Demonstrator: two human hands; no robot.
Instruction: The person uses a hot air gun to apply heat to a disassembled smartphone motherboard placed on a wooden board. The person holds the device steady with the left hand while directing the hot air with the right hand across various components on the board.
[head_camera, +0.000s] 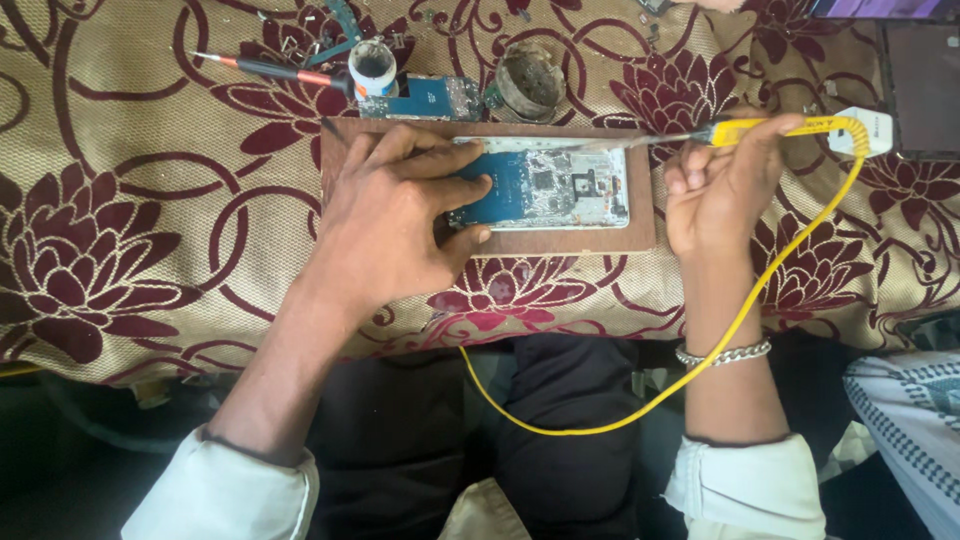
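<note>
An opened phone (560, 186) with its blue circuit board exposed lies on a brown wooden board (590, 240). My left hand (395, 215) presses flat on the phone's left end, fingers spread over the circuit board. My right hand (722, 180) grips a soldering iron (780, 128) with a yellow handle; its long metal tip reaches left along the phone's top edge. A yellow cord (745, 305) runs from the iron down past my right wrist and loops over my lap.
A cloth with dark red flowers (120, 230) covers the table. Behind the board lie a red-handled screwdriver (270, 68), a small white pot (374, 68), another blue circuit board (425, 98) and a round grey tin (530, 82). A dark flat device (922, 85) sits far right.
</note>
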